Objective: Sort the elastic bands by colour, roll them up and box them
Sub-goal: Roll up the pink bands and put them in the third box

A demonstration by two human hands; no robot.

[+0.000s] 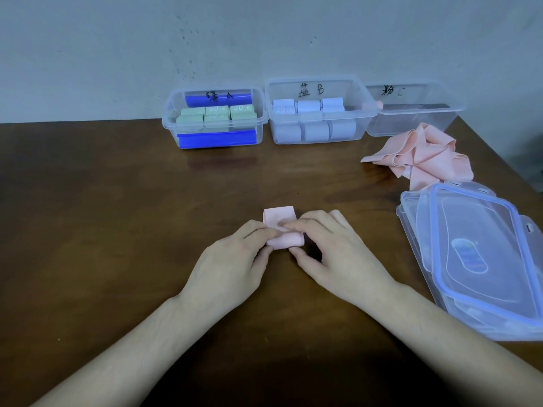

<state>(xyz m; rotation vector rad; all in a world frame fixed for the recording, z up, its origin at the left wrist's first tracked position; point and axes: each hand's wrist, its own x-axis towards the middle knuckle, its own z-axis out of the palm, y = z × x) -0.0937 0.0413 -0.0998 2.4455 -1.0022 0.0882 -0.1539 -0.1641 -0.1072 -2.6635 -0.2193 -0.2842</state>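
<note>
Pink elastic band, partly rolled, lies on the brown wooden table at frame centre. Left hand grips the roll's left end: fingers curled over the top, thumb under the near edge. Right hand pinches the right end, index finger laid flat across the roll's top and thumb tucked at the near side. A flat tail of the band sticks out toward 12 o'clock from the fingers.

At 11 o'clock from the hands, clear box A holds rolled green bands, some printed 30 LB; blue clip bars front and back. At 12 to 1 o'clock, touching box A's right side, clear box B holds rolled pale blue bands. At 1 o'clock, clear box C; contents hard to tell, a bit of pink shows at its left edge.

Loose heap of pink bands sits on the table just in front of box C, at 2 o'clock. Stack of clear lids with blue rims at 3 o'clock, well apart from the right hand.
</note>
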